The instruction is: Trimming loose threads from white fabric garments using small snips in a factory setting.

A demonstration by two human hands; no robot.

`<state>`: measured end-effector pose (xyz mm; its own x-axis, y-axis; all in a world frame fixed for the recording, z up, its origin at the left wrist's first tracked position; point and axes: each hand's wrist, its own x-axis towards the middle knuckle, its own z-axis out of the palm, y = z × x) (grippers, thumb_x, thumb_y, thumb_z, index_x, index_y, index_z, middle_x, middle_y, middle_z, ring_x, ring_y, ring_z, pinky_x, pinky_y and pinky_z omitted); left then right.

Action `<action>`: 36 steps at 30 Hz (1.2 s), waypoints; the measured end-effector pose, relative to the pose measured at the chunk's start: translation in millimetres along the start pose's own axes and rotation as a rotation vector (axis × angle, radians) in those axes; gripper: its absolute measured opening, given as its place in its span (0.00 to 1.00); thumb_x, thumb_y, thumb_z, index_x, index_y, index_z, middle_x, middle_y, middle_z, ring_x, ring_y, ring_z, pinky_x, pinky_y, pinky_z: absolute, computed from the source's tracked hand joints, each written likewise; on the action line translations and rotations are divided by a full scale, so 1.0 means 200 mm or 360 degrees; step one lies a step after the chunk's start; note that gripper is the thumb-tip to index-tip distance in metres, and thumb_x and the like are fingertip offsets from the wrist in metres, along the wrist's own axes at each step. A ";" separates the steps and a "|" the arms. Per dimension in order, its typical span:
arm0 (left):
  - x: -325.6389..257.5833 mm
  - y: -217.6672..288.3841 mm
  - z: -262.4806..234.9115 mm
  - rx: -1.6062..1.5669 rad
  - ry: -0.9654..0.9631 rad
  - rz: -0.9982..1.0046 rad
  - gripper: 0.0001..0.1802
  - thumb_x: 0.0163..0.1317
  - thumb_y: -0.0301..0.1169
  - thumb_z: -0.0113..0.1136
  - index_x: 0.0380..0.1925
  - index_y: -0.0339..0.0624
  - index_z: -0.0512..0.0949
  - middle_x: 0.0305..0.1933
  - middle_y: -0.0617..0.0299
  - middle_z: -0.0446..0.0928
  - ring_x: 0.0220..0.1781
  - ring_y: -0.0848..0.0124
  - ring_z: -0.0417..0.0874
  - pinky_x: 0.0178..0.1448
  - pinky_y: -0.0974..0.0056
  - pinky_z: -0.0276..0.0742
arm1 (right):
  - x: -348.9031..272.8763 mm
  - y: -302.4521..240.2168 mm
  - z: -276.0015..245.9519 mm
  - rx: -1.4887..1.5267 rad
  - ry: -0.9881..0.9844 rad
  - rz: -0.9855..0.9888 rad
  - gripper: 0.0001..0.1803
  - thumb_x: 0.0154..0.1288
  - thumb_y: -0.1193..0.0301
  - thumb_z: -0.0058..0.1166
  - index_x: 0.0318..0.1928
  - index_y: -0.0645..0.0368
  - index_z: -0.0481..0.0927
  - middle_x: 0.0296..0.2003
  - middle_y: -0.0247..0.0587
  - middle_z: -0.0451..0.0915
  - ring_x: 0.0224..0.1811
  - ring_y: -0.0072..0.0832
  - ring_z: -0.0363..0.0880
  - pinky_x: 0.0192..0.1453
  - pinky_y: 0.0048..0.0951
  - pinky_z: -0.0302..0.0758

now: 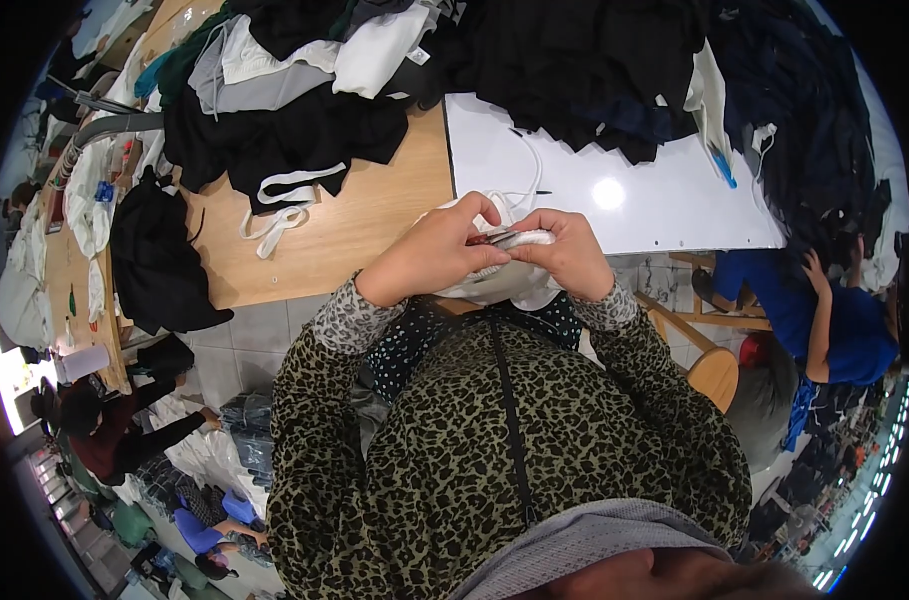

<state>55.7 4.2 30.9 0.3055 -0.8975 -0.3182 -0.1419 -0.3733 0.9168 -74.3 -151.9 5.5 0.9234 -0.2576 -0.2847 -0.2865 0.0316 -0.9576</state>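
Observation:
Both of my hands meet at the table's near edge over a white garment (pixel 482 288), part of which hangs down toward my lap. Closed fingers of my left hand (pixel 429 248) hold a small reddish and metal tool (pixel 487 238) that looks like thread snips, partly hidden by the fingers. My right hand (pixel 572 250) pinches a folded white edge of the garment, close to the tool's tip. A white cord (pixel 534 160) loops up from the garment onto the white board (pixel 614 215).
Black garments (pixel 284 140) and a white strap (pixel 279 215) lie on the wooden table (pixel 369 225). Dark clothes (pixel 574 70) cover the far side. A blue-tipped item (pixel 722 165) lies at right. A wooden stool (pixel 714 378) and a person in blue (pixel 824 300) are nearby.

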 end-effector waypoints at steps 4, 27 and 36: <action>0.01 0.02 -0.01 0.0104 0.0000 0.0054 0.20 0.55 0.29 0.64 0.44 0.38 0.66 0.28 0.61 0.77 0.29 0.79 0.73 0.34 0.72 0.69 | 0.01 0.01 -0.01 -0.0059 -0.0007 -0.0004 0.12 0.51 0.75 0.63 0.37 0.67 0.80 0.32 0.37 0.81 0.35 0.19 0.77 0.41 0.21 0.74; -0.09 -0.23 -0.17 -0.0583 0.0462 0.0077 0.07 0.60 0.29 0.58 0.31 0.37 0.73 0.27 0.73 0.71 0.29 0.85 0.67 0.35 0.77 0.65 | 0.05 -0.06 -0.16 0.0213 -0.0387 0.0192 0.14 0.67 0.72 0.45 0.51 0.65 0.73 0.42 0.36 0.77 0.41 0.18 0.74 0.47 0.19 0.72; -0.16 -0.24 -0.11 -0.0390 0.0569 0.0384 0.14 0.48 0.26 0.69 0.34 0.38 0.76 0.29 0.71 0.72 0.30 0.83 0.68 0.36 0.76 0.66 | -0.02 -0.17 -0.18 -0.0347 -0.0327 -0.0465 0.27 0.44 0.76 0.69 0.49 0.62 0.78 0.42 0.38 0.80 0.41 0.22 0.78 0.48 0.22 0.74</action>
<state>73.2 55.6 2.6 0.6011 -0.7987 -0.0266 -0.0359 -0.0602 0.9975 -77.1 -186.8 40.5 0.9993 -0.0266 -0.0263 -0.0317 -0.2254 -0.9738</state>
